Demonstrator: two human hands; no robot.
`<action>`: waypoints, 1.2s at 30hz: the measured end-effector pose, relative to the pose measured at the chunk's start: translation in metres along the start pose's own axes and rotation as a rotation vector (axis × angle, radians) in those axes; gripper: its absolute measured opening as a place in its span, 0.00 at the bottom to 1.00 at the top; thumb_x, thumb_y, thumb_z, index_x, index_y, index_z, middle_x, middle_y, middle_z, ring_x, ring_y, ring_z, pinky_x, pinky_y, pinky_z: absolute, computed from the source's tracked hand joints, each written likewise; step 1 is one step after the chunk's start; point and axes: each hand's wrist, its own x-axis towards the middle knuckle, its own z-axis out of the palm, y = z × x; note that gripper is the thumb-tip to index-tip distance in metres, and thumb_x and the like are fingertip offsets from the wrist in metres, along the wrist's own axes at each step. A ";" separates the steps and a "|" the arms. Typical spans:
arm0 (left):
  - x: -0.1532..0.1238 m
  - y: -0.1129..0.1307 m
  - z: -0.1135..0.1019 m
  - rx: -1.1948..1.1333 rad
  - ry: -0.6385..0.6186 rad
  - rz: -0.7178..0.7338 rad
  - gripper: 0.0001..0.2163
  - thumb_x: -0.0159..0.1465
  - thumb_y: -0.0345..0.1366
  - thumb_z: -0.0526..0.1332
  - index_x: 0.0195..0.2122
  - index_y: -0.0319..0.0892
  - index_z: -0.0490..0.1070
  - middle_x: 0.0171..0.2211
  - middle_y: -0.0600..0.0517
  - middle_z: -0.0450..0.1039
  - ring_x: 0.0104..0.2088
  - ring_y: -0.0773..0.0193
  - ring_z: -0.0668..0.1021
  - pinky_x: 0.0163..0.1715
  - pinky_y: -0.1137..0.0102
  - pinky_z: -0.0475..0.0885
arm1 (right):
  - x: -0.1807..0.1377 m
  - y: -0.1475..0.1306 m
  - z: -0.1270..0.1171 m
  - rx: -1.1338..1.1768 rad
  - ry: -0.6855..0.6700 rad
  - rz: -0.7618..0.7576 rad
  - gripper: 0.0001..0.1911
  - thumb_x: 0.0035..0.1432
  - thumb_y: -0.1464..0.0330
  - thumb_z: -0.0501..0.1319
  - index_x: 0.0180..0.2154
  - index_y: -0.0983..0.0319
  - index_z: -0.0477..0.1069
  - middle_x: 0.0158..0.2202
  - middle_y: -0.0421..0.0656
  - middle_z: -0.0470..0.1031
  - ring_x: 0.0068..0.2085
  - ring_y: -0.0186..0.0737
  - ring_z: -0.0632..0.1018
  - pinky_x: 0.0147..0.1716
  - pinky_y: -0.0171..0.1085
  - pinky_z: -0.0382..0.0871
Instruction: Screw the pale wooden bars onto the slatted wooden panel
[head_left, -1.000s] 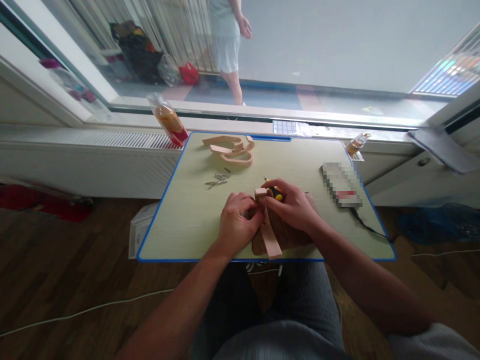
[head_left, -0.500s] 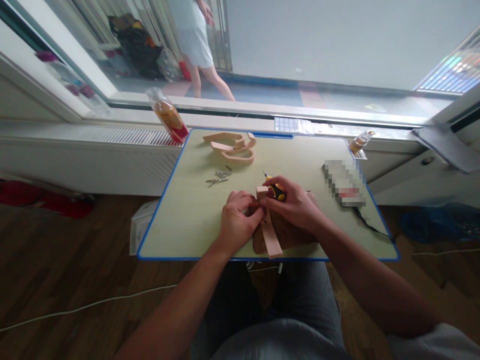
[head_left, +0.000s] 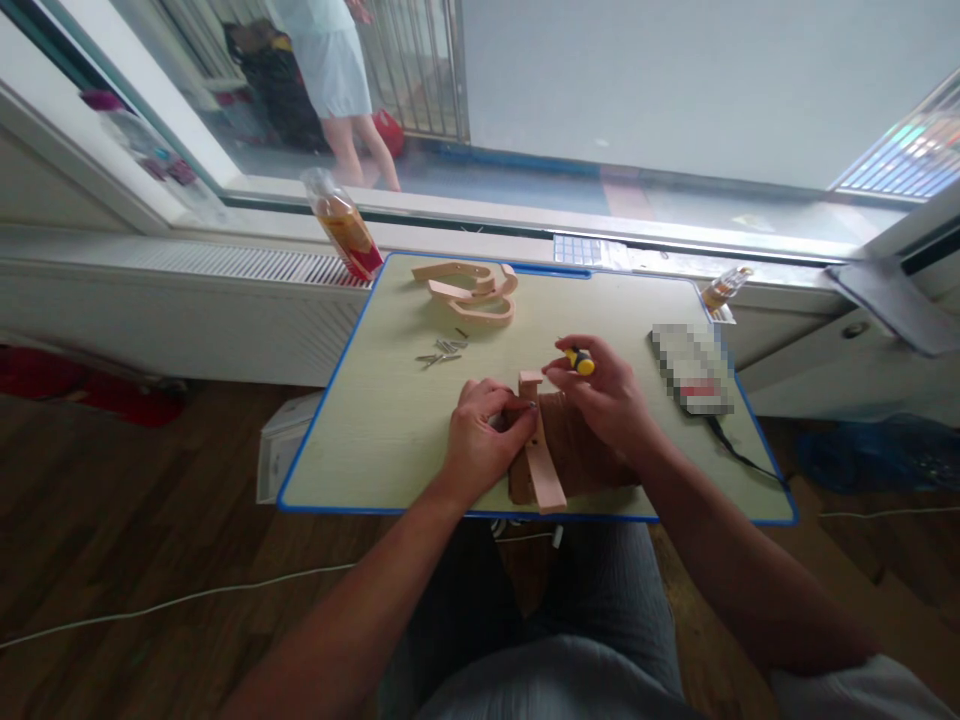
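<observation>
"Screwdriver [head_left: 580, 360] first; where is it, and what has it?"

"Right of centre in the frame; the right hand [head_left: 611, 395] is closed round its yellow-and-black handle, and the tool is apart from the wooden strip [head_left: 546, 475]."

"And the left hand [head_left: 484, 430]?"

"Near the centre of the frame, at the strip's left side; thumb and fingers are clamped on the strip's upper part; a bright spot shows by the thumb tip, too small to tell what it is."

"Where does the strip itself lie?"

"Below the centre of the frame, over the left part of a brown slab [head_left: 570, 450]; its lower end reaches toward the near edge of the desk [head_left: 375, 440]."

"What worries you, then?"

"Slipping, mostly; if the left hand's pinch loosened, the narrow strip could swivel on the slab; a slanted push with the screwdriver could send its tip skidding into the thumb, which sits close by."

"Anything else?"

"Screws [head_left: 441, 352], by the look of them, lie loose left of centre in the frame; a careless sweep of the left forearm could scatter them, and a few might roll off; the curved wooden pieces [head_left: 480, 318] at the upper middle sit close together, so a knock could shift them."
</observation>
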 end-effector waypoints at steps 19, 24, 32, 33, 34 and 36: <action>-0.004 -0.003 0.002 0.051 0.038 0.064 0.03 0.64 0.31 0.70 0.35 0.46 0.81 0.36 0.52 0.79 0.42 0.56 0.77 0.48 0.59 0.73 | -0.006 -0.065 -0.007 -0.476 -0.056 -0.201 0.06 0.63 0.64 0.65 0.37 0.59 0.74 0.27 0.36 0.74 0.28 0.33 0.70 0.30 0.37 0.63; -0.004 -0.004 0.002 0.072 0.035 0.063 0.02 0.65 0.32 0.70 0.34 0.46 0.81 0.36 0.52 0.80 0.42 0.56 0.76 0.47 0.59 0.73 | -0.003 -0.062 -0.005 -0.496 -0.038 -0.195 0.04 0.61 0.66 0.65 0.36 0.59 0.74 0.26 0.35 0.73 0.27 0.33 0.70 0.30 0.37 0.63; -0.005 -0.004 0.002 0.073 0.027 0.059 0.02 0.65 0.33 0.70 0.36 0.47 0.82 0.36 0.52 0.80 0.43 0.56 0.77 0.48 0.59 0.73 | -0.001 -0.063 -0.006 -0.513 -0.029 -0.185 0.03 0.61 0.66 0.63 0.36 0.59 0.73 0.27 0.36 0.73 0.28 0.34 0.68 0.31 0.37 0.61; -0.005 -0.004 0.002 0.075 0.023 0.054 0.02 0.65 0.33 0.70 0.36 0.47 0.82 0.37 0.52 0.80 0.43 0.56 0.78 0.49 0.59 0.73 | 0.000 -0.063 -0.007 -0.520 -0.029 -0.186 0.04 0.61 0.66 0.63 0.36 0.59 0.73 0.27 0.36 0.73 0.28 0.34 0.68 0.31 0.37 0.61; -0.005 -0.004 0.002 0.078 0.021 0.051 0.02 0.65 0.33 0.70 0.36 0.47 0.82 0.37 0.52 0.80 0.43 0.56 0.78 0.49 0.59 0.73 | 0.000 -0.063 -0.006 -0.527 -0.031 -0.184 0.04 0.61 0.66 0.63 0.36 0.59 0.73 0.27 0.36 0.73 0.28 0.34 0.68 0.30 0.37 0.60; -0.004 -0.003 0.002 0.079 0.023 0.053 0.02 0.65 0.33 0.69 0.36 0.47 0.82 0.37 0.52 0.80 0.43 0.56 0.78 0.49 0.58 0.74 | 0.001 -0.064 -0.006 -0.533 -0.039 -0.178 0.04 0.61 0.65 0.63 0.36 0.59 0.73 0.27 0.36 0.73 0.28 0.35 0.69 0.30 0.38 0.60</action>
